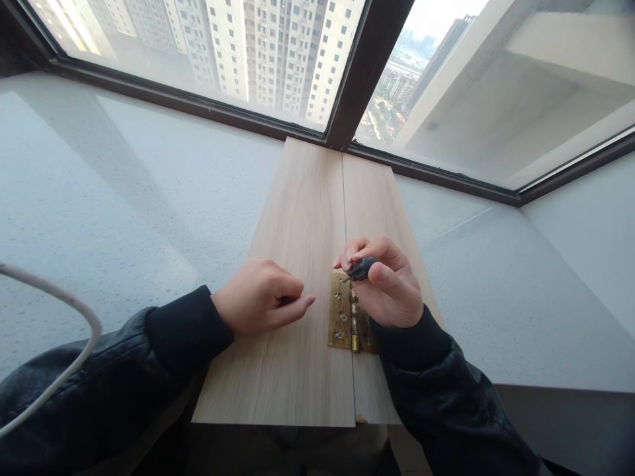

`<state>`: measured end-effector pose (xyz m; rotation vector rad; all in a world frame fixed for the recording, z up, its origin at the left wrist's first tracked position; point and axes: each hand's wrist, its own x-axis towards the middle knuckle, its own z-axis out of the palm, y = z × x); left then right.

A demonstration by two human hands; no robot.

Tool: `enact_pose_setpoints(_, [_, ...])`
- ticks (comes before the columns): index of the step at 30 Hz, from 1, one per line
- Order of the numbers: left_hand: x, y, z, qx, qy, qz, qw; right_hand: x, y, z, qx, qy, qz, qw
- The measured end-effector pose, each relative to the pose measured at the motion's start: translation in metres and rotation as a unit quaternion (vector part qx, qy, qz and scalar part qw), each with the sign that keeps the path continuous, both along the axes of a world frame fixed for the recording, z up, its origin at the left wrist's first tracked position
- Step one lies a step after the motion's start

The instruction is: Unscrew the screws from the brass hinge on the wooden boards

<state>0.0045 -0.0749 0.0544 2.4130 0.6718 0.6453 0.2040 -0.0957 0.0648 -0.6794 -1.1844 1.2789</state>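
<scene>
My right hand [391,284] pinches a dark screwdriver [361,268] upright at the hinge's [342,320] twelve o'clock; my left hand [260,295], curled, steadies the board [292,251].

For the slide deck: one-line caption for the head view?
Right hand holds a dark tool at a brass hinge joining two boards; left hand rests on the left board.

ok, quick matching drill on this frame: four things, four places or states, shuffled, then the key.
Things:
1. brass hinge
2. right hand
3. left hand
4. white cable

Places or states:
A. curled, resting on the left board
B. arcs over the left sleeve
C. spans the seam between the two boards
D. pinches a small dark tool above the hinge

Pairs: 1-C, 2-D, 3-A, 4-B
</scene>
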Motion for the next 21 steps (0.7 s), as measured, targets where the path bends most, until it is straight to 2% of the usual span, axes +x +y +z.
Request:
enact_pose_setpoints(5, [-0.001, 0.000, 0.000, 0.001, 0.004, 0.003, 1.000, -0.006, 0.002, 0.002, -0.005, -0.003, 0.009, 1.000])
enact_pose_setpoints(11, [-0.001, -0.001, 0.000, 0.005, 0.001, 0.004, 1.000, -0.010, 0.005, 0.009, -0.063, 0.062, 0.081, 0.993])
enact_pose_setpoints(17, [0.000, 0.000, 0.002, 0.002, 0.005, 0.001, 1.000, 0.001, 0.002, 0.003, -0.009, 0.033, 0.038, 0.999])
enact_pose_setpoints(21, [0.000, 0.000, 0.001, 0.004, 0.007, 0.002, 1.000, 0.000, 0.003, 0.000, -0.005, 0.032, 0.027, 0.999])
